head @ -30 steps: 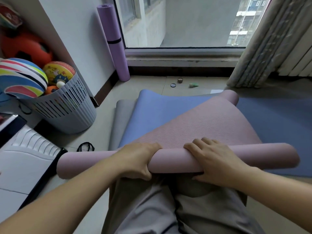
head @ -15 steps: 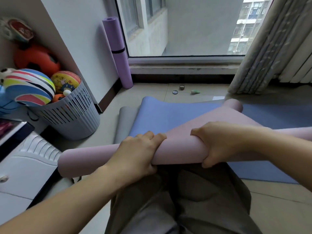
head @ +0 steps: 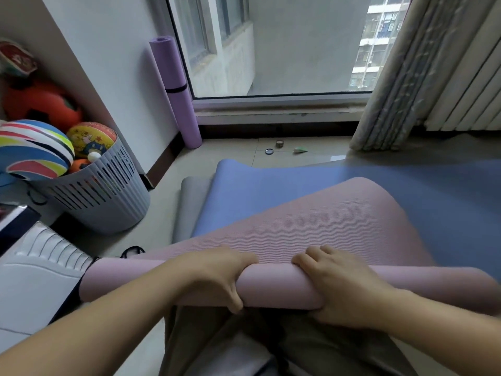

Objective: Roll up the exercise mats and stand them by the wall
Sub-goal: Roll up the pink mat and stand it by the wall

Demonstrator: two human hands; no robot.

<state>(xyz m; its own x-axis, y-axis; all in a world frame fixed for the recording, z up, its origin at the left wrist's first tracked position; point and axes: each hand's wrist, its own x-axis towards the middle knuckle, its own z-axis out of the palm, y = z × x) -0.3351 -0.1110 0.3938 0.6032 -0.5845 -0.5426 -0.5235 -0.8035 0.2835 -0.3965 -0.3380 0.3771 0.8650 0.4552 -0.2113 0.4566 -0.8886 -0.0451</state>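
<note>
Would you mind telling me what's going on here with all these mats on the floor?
A person is partway through rolling up the pink mat. The left hand and right hand both grip the rolled part, close to the person's lap. The unrolled rest of it lies over a flat blue mat, which lies on a grey mat. One purple mat is already rolled and stands against the wall.

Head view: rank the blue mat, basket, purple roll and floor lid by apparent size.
1. blue mat
2. basket
3. purple roll, farther from the camera, so true size is unsure
4. lid
</note>
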